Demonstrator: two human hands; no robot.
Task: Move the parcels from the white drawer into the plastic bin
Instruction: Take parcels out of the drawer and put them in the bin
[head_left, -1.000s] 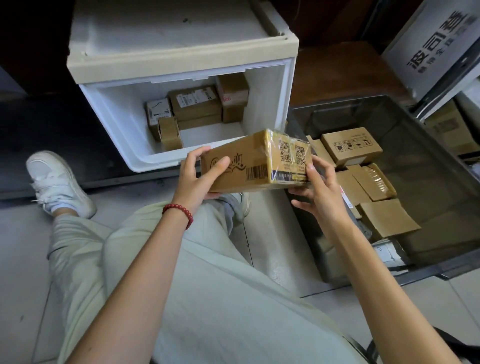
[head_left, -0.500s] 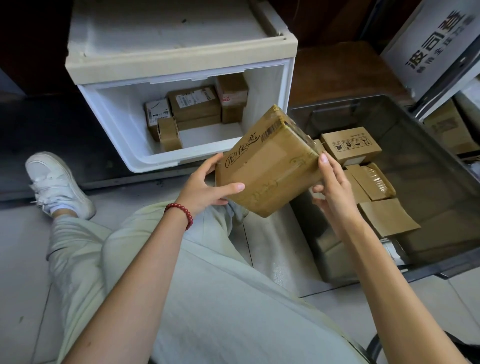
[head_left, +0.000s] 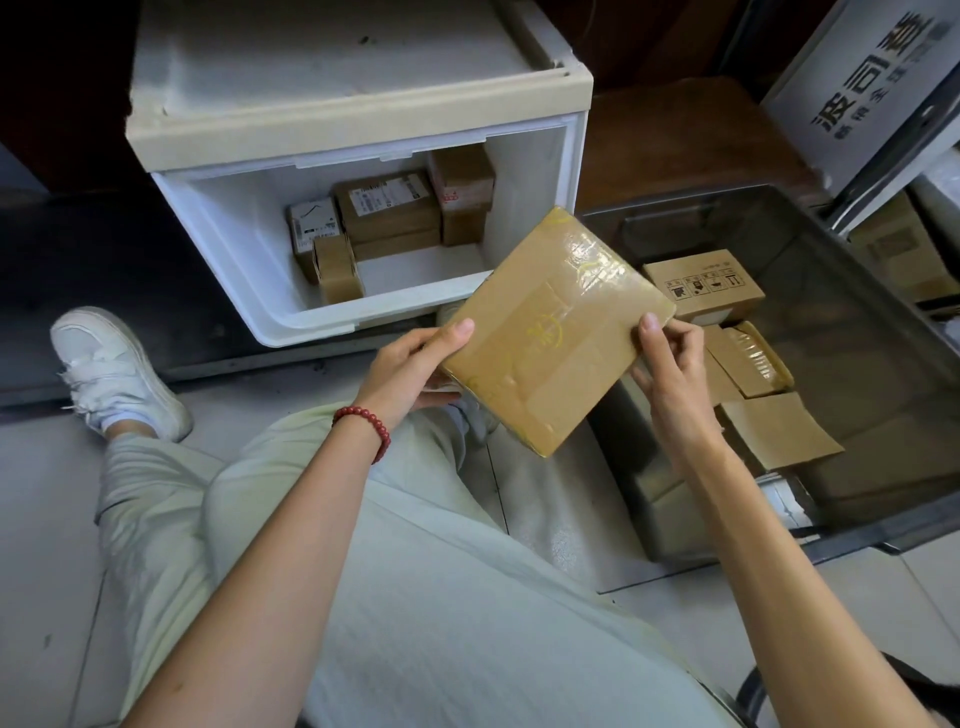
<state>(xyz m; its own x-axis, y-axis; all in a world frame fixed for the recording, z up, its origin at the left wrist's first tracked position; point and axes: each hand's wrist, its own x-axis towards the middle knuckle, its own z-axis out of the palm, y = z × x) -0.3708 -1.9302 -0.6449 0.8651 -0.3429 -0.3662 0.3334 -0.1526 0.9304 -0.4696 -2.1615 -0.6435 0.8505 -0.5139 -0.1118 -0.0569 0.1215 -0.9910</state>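
Note:
A flat brown taped parcel (head_left: 556, 327) is held in the air between the white drawer (head_left: 249, 291) and the smoky plastic bin (head_left: 883, 291). Its broad taped face is turned up towards me. My left hand (head_left: 410, 364) grips its left edge, thumb on top. My right hand (head_left: 670, 369) pinches its right corner. Several brown parcels (head_left: 387, 208) stand at the back of the open drawer. Several more boxes (head_left: 704, 283) lie in the bin.
The drawer sits in a cream-topped white cabinet (head_left: 353, 67). My legs in pale trousers and a white shoe (head_left: 114, 369) stretch over the tiled floor. A white printed carton (head_left: 878, 88) and another cardboard box (head_left: 904, 249) stand beyond the bin at the right.
Both hands have turned the parcel over, from its narrow barcoded side to its broad taped face. It has shifted slightly right, towards the bin.

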